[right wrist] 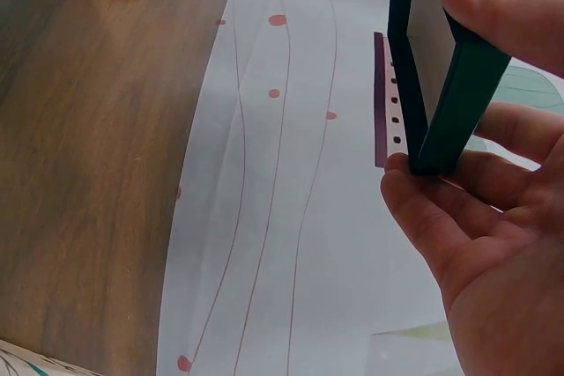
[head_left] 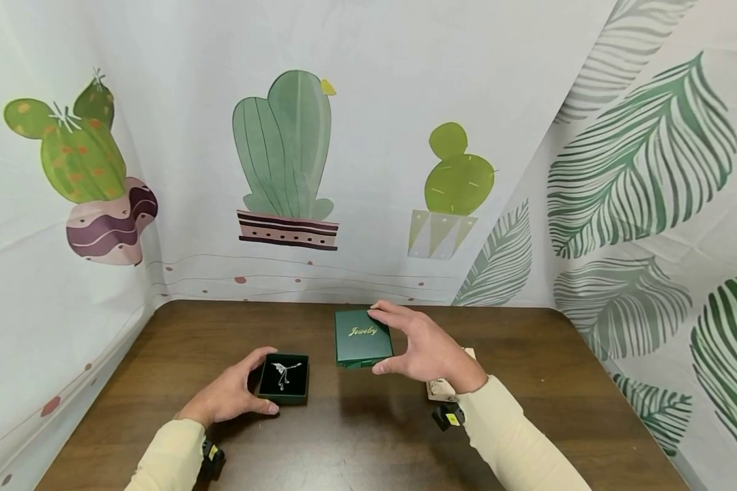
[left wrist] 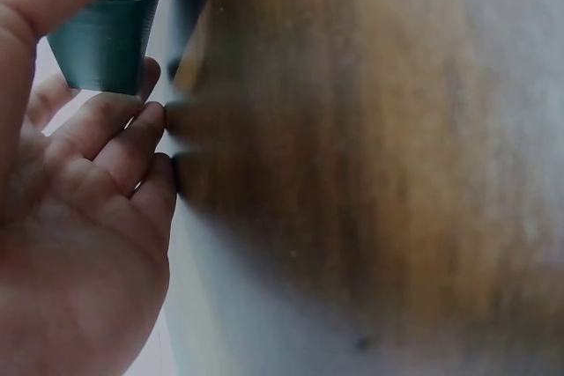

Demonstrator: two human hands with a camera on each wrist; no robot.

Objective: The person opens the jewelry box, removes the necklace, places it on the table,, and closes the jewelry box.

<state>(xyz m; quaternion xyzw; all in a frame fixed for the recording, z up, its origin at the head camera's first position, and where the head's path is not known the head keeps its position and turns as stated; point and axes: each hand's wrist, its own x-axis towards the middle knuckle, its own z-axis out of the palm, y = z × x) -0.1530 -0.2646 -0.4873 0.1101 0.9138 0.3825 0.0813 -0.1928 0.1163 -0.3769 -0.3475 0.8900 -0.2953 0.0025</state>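
Note:
A dark green jewelry box sits on the table without its lid, and a silver piece of jewelry with dangling strands lies on its black lining. My left hand grips the box from the left, thumb at the near side and fingers at the far side. To the right, my right hand holds the green box lid above the table by its edges, the gold "Jewelry" lettering facing up. The right wrist view shows the hollow underside of the lid between thumb and fingers.
A cream patterned item lies on the brown wooden table, partly hidden under the right wrist. A white cloth printed with cacti and leaves hangs behind the table and along its sides.

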